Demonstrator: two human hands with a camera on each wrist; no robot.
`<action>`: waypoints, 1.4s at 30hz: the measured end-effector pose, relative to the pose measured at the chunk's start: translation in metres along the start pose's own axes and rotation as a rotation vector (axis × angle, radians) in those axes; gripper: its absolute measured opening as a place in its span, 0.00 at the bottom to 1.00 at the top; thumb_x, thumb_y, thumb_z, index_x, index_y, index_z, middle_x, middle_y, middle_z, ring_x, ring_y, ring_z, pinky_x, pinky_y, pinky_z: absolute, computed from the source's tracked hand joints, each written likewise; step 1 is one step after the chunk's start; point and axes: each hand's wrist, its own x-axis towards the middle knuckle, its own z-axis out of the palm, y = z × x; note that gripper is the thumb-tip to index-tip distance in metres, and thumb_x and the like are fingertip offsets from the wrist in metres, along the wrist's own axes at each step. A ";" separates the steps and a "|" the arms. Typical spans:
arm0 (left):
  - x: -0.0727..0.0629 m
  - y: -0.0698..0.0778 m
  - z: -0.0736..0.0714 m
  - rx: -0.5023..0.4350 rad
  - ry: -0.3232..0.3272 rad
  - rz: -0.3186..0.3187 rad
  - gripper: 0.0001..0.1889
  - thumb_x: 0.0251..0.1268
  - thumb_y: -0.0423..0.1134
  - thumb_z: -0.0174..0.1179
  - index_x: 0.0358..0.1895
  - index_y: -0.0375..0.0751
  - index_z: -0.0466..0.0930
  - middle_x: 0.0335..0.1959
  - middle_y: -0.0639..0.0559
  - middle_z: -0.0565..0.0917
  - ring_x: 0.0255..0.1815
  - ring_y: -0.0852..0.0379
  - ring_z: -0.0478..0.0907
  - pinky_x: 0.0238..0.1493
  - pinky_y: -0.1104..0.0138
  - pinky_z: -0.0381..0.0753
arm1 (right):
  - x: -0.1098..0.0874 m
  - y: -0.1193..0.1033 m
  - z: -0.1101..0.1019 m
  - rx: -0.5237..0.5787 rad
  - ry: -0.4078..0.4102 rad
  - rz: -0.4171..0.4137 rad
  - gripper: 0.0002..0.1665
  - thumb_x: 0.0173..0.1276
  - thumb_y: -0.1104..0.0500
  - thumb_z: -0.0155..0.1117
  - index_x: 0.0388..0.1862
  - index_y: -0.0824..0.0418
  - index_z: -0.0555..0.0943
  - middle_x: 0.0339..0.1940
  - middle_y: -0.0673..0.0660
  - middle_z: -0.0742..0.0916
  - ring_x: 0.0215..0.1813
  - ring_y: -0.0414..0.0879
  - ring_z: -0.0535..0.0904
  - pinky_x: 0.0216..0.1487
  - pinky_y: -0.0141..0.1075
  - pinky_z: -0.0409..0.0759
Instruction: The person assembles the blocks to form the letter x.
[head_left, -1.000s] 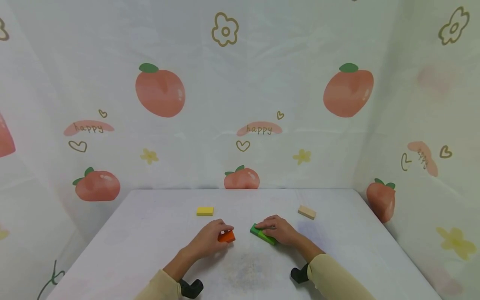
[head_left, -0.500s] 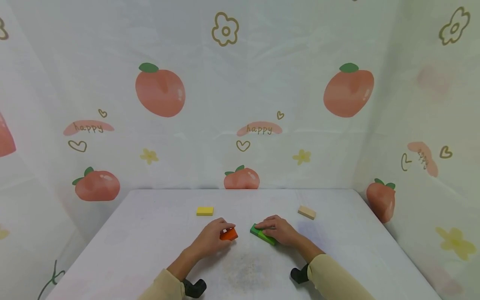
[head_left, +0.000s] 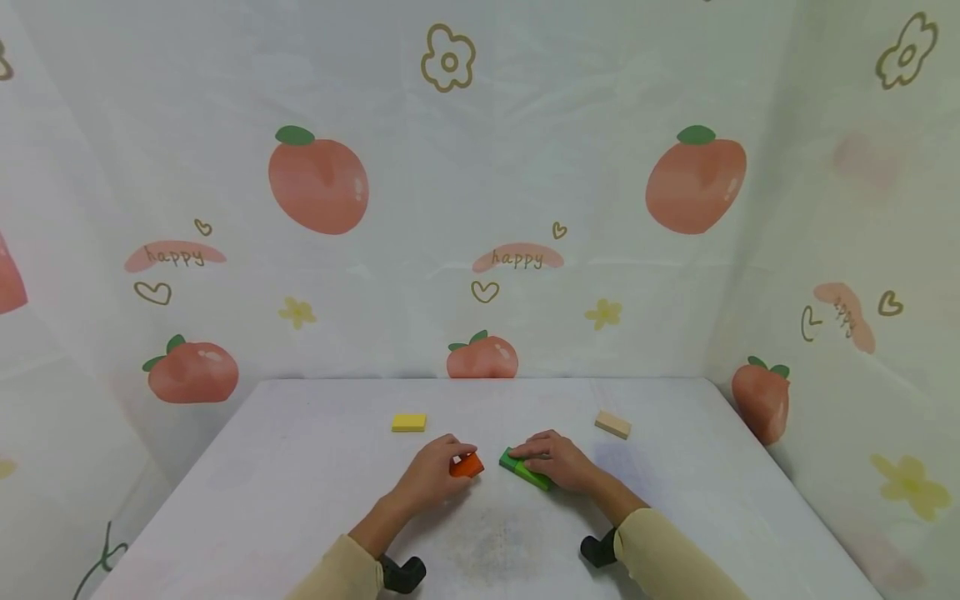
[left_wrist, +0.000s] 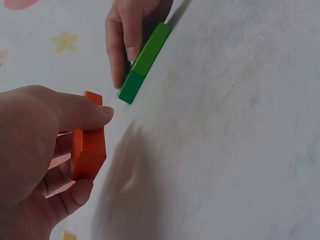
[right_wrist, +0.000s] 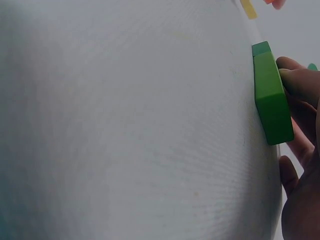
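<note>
In the head view, my left hand (head_left: pixel 431 475) pinches an orange block (head_left: pixel 467 466) left of the table's middle. The left wrist view shows the thumb across that orange block (left_wrist: pixel 90 152), with fingers behind and under it. Whether it touches the table I cannot tell. Across a small gap to the right, a dark green block (left_wrist: pixel 131 88) and a light green block (left_wrist: pixel 152 50) lie end to end in a slanting row. My right hand (head_left: pixel 562 462) rests fairly straight fingers along their far side and top. No finger lies on the light green block's near face (right_wrist: pixel 267 80).
Behind the left hand lies a yellow block (head_left: pixel 408 423). A plain wooden block (head_left: pixel 613 424) sits at the far right. Both are on the white table (head_left: pixel 322 433), whose back edge meets a printed cloth (head_left: pixel 390 333). Each wrist bears a black device (head_left: pixel 598 551).
My left hand has carried the orange block to the right and slightly away from me, turning it a little, so the gap to the green blocks has narrowed. The right hand has stayed put.
</note>
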 end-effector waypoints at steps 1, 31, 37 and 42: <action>0.000 0.001 0.001 -0.004 0.002 0.001 0.21 0.58 0.39 0.69 0.56 0.41 0.82 0.40 0.58 0.77 0.40 0.59 0.72 0.44 0.65 0.78 | 0.000 0.000 0.000 -0.002 0.001 0.000 0.16 0.71 0.61 0.59 0.53 0.48 0.86 0.54 0.54 0.80 0.58 0.54 0.72 0.55 0.53 0.71; 0.018 0.025 0.029 -0.050 -0.028 -0.152 0.23 0.53 0.40 0.72 0.53 0.39 0.83 0.36 0.56 0.76 0.35 0.59 0.71 0.40 0.65 0.75 | 0.000 -0.002 -0.001 -0.004 0.030 -0.009 0.17 0.70 0.63 0.59 0.53 0.50 0.86 0.53 0.55 0.81 0.56 0.54 0.73 0.53 0.52 0.71; 0.020 0.028 0.034 -0.016 -0.020 -0.171 0.22 0.52 0.41 0.73 0.51 0.38 0.83 0.34 0.55 0.76 0.34 0.58 0.71 0.40 0.64 0.75 | 0.000 -0.002 0.000 -0.008 0.022 0.013 0.17 0.70 0.62 0.59 0.53 0.48 0.86 0.53 0.54 0.81 0.57 0.54 0.72 0.52 0.52 0.71; 0.021 0.030 0.038 0.014 -0.016 -0.170 0.20 0.52 0.42 0.73 0.48 0.38 0.84 0.32 0.56 0.75 0.32 0.58 0.70 0.38 0.64 0.73 | 0.001 -0.001 0.001 -0.007 0.021 0.024 0.16 0.71 0.61 0.59 0.53 0.48 0.86 0.54 0.54 0.81 0.57 0.53 0.72 0.52 0.51 0.72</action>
